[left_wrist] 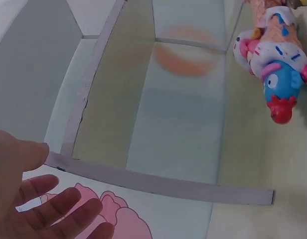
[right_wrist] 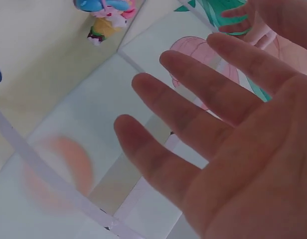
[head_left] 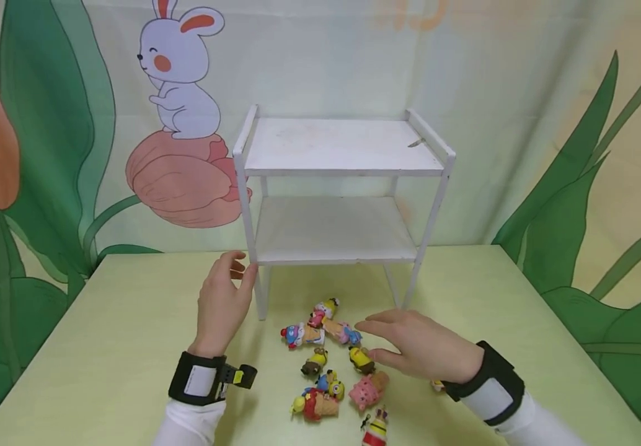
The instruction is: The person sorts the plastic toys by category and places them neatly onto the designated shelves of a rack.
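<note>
A white two-tier shelf rack (head_left: pixel 348 169) stands at the back of the table. My left hand (head_left: pixel 221 306) is beside its front left leg (head_left: pixel 247 214), fingers loosely bent with nothing in them; in the left wrist view the thumb (left_wrist: pixel 31 154) overlaps the frame, and I cannot tell whether it touches. My right hand (head_left: pixel 415 344) hovers with spread, fairly straight fingers by the small toy figures. Nearest to it are a yellow and brown figure (head_left: pixel 361 359) and a blue-topped cone figure (head_left: pixel 345 333). A blue and red cone figure (head_left: pixel 302 335) lies further left.
More toy figures lie in front of the rack: a pink pig cone (head_left: pixel 367 391), a red cone (head_left: pixel 317 406) and a striped one (head_left: pixel 375 428). Another figure (head_left: pixel 437 385) is partly hidden by the right wrist. A printed cloth (head_left: pixel 326 56) hangs behind the table.
</note>
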`<action>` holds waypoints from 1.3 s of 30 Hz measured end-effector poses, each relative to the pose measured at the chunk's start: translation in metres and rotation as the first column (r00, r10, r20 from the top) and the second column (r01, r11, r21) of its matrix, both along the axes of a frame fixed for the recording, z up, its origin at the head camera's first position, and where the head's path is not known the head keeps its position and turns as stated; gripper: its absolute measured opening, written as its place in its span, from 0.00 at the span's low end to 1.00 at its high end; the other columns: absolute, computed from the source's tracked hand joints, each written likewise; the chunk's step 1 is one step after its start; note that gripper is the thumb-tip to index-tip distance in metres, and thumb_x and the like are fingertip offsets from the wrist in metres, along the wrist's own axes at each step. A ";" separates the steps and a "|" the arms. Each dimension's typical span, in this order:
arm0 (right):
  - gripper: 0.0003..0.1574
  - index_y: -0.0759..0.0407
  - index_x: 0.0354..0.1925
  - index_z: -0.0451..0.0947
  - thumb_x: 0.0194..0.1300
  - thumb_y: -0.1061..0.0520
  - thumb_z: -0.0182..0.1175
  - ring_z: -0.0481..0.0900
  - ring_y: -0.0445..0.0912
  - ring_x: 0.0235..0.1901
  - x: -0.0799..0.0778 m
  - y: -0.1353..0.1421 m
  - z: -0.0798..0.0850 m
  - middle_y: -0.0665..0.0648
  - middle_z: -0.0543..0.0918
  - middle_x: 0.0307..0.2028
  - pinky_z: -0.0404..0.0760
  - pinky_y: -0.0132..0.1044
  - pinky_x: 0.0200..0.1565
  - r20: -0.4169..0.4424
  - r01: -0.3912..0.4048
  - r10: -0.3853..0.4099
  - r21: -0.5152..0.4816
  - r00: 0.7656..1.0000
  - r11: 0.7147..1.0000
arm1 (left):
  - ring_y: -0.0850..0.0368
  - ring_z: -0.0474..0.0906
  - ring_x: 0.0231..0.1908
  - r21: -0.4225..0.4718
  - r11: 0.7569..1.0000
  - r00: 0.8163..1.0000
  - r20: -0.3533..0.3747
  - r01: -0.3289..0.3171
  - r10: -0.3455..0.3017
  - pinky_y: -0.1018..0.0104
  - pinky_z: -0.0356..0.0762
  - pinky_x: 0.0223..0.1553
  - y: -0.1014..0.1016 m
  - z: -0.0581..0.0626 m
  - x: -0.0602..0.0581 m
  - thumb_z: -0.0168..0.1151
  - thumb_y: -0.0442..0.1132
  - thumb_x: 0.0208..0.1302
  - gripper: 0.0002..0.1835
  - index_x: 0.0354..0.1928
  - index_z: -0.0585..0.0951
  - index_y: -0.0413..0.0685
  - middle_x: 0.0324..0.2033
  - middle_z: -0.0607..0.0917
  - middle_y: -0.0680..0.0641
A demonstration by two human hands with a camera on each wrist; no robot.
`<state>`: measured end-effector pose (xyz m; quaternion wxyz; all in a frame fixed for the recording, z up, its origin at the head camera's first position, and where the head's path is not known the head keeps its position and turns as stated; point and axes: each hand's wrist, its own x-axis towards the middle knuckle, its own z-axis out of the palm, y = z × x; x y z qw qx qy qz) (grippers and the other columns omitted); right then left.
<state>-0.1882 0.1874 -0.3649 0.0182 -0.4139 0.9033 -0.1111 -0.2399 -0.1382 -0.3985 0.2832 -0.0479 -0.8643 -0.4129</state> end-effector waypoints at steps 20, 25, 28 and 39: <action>0.24 0.55 0.59 0.77 0.68 0.49 0.63 0.78 0.46 0.52 -0.001 -0.025 -0.028 0.52 0.82 0.53 0.75 0.44 0.53 0.130 -0.056 0.048 0.065 0.990 0.996 | 0.45 0.84 0.36 0.139 0.987 0.997 0.038 -0.076 0.072 0.51 0.75 0.35 0.003 0.000 -0.012 0.60 0.51 0.70 0.19 0.50 0.83 0.43 0.37 0.87 0.40; 0.22 0.55 0.54 0.81 0.66 0.47 0.64 0.80 0.41 0.45 -0.004 -0.027 -0.035 0.50 0.84 0.47 0.77 0.39 0.47 0.175 -0.096 0.080 0.082 0.981 0.992 | 0.46 0.84 0.36 0.170 0.982 0.997 0.031 -0.080 0.076 0.55 0.72 0.33 0.005 0.000 -0.010 0.62 0.49 0.68 0.17 0.48 0.83 0.44 0.35 0.88 0.41; 0.23 0.54 0.52 0.81 0.64 0.43 0.65 0.79 0.39 0.41 -0.003 -0.027 -0.038 0.48 0.84 0.44 0.77 0.36 0.44 0.199 -0.097 0.077 0.092 0.977 0.991 | 0.46 0.83 0.35 0.175 0.981 0.997 0.026 -0.082 0.079 0.57 0.70 0.32 0.005 0.000 -0.010 0.63 0.50 0.67 0.16 0.46 0.82 0.44 0.35 0.88 0.41; 0.18 0.51 0.47 0.84 0.57 0.50 0.72 0.73 0.36 0.37 0.000 -0.026 -0.042 0.42 0.82 0.38 0.73 0.32 0.40 0.155 -0.137 0.116 0.133 0.981 0.982 | 0.47 0.83 0.34 0.150 0.984 0.995 0.041 -0.093 0.087 0.58 0.71 0.29 0.007 0.000 -0.014 0.63 0.50 0.67 0.16 0.46 0.81 0.44 0.35 0.87 0.42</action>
